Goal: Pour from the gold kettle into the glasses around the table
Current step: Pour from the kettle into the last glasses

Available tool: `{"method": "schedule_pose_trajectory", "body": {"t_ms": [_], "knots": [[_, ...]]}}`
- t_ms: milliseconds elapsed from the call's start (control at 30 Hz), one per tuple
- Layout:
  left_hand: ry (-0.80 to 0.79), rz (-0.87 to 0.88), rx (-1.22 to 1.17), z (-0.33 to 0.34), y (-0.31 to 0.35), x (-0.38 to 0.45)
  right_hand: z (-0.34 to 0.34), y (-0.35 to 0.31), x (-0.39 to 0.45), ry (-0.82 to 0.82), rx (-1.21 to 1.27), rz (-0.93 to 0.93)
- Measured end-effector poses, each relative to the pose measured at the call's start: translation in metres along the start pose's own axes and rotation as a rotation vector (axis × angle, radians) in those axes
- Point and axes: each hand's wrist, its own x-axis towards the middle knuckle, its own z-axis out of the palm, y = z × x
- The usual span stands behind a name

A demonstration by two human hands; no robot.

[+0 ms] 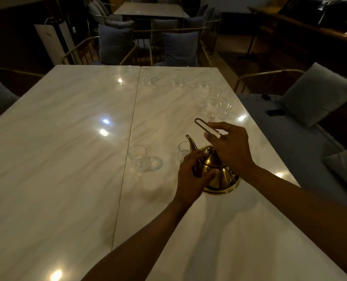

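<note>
The gold kettle [221, 175] is tilted over the white marble table [67, 159], its spout pointing up and left toward a clear glass [183, 151] just behind it. My right hand [229, 147] grips the kettle's thin wire handle above the body. My left hand [192, 177] is pressed on the kettle's left side near the lid. Another glass [138, 159] stands left of the spout. Several more glasses stand further off: one [147, 77] and another [178, 76] near the far edge, and two [214, 96], [224, 109] along the right edge.
Gold-framed chairs with grey cushions [115, 45] stand at the far side. A grey bench [302, 142] with pillows runs along the right, a dark phone [275, 112] lying on it. A seam [128, 142] divides the tabletop.
</note>
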Motion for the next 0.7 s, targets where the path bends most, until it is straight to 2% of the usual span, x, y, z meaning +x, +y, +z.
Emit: {"method": "schedule_pose_trajectory", "body": {"t_ms": [300,500,700], "knots": [[0.075,0.11,0.087,-0.028,0.037,-0.007,-0.005,-0.044,-0.013,0.021,0.101,-0.075],[0.094,0.084,0.125,-0.05,0.046,-0.033,0.007,-0.053,-0.037,0.002,0.174,-0.056],[0.123,-0.025,0.12,-0.068,0.033,-0.07,0.031,-0.047,-0.065,-0.055,0.203,0.003]]}}
